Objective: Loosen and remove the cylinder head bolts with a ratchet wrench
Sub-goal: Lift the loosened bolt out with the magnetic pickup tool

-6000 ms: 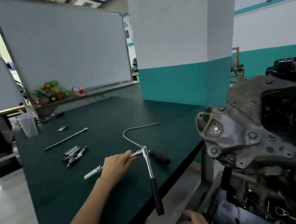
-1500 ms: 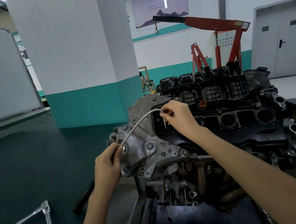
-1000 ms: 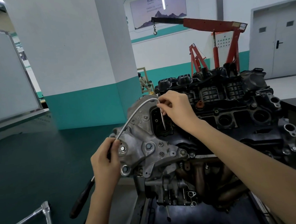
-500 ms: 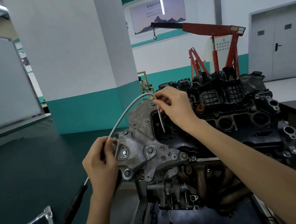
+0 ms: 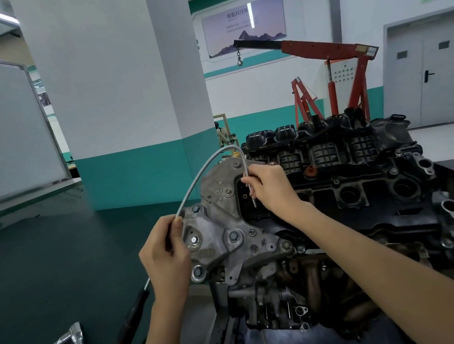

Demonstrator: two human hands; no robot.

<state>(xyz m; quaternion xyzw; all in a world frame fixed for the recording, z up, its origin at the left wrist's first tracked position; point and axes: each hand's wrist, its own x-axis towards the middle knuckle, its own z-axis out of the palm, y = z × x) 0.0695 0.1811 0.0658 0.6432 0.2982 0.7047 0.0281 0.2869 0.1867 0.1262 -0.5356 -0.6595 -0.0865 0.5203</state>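
Flexible pickup tool (image 5: 205,165) has been brought from the counter (image 5: 48,258) to the engine and bowed higher. It is gripped at the handle end by the left hand (image 5: 166,249) and pinched near the tip by the right hand (image 5: 270,188), with the tip aimed into a dark well in the cylinder head (image 5: 361,195). Ratchet wrench (image 5: 73,342) is left idle on the counter, lower left, so a loosened bolt is probably being fished out; none is seen on the tip.
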